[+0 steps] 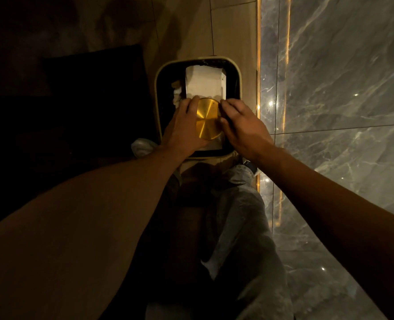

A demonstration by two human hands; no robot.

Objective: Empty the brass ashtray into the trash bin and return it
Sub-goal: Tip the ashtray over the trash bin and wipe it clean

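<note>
while ashtray (208,118) hangs upside down over trash bin (238,72), flat base up, left hand (183,128) and right hand (242,125) pinch opposite rim edges; likely so contents drop onto paper (203,82) inside.

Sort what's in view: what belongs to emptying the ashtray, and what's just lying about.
Part of the job:
brass ashtray, turned flat side up over the bin
trash bin
left hand and right hand, gripping the ashtray's sides

Just lying about:
white box in the bin
crumpled paper in the bin
dark mat
marble wall
</note>
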